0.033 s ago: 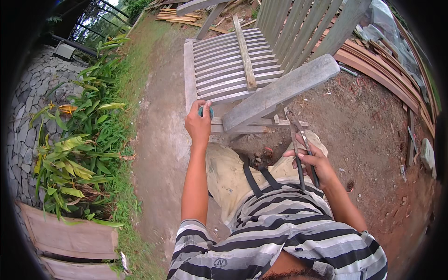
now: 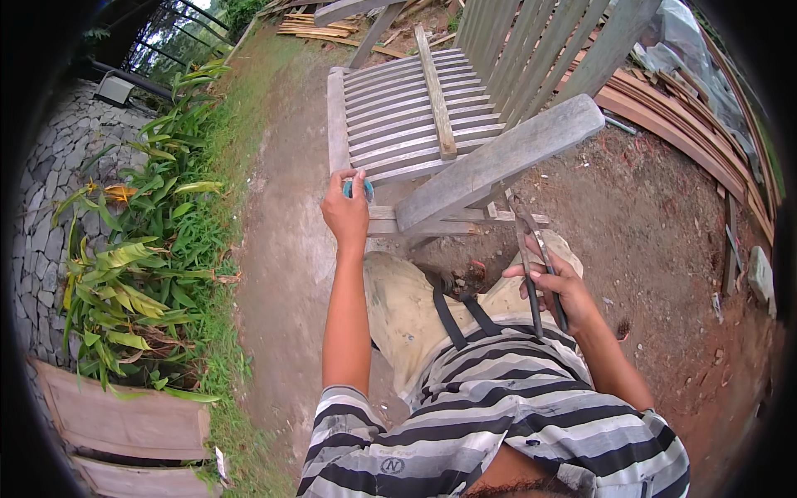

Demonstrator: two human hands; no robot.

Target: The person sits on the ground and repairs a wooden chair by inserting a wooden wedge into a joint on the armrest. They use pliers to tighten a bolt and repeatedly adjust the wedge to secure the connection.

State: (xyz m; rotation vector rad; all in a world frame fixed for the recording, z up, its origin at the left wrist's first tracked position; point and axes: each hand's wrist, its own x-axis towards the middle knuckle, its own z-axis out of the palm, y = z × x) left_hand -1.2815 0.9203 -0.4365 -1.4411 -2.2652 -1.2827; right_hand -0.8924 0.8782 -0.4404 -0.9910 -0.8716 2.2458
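Observation:
My left hand [image 2: 346,214] is closed on a small round teal object [image 2: 369,192], held between thumb and fingers; its exact kind is mostly hidden. It hovers at the near left corner of a weathered slatted wooden chair [image 2: 337,124]. My right hand [image 2: 561,286] rests over my right thigh, fingers wrapped around pincers [image 2: 534,311] with dark handles, their metal jaws pointing up toward the chair. The chair's broad grey armrest [image 2: 498,166] slants between my hands. A loose wooden batten [image 2: 435,95] lies across the seat slats.
Stacked reddish planks [image 2: 664,124] and crumpled plastic sheeting [image 2: 668,46] lie at the far right. More wood strips [image 2: 320,29] sit beyond the chair. Leafy plants [image 2: 133,290] line the left, by stone paving [image 2: 41,216] and brown panels [image 2: 124,415].
My left hand has shifted slightly left, turning the teal object so that more of it shows. My right hand and the pincers stay nearly still.

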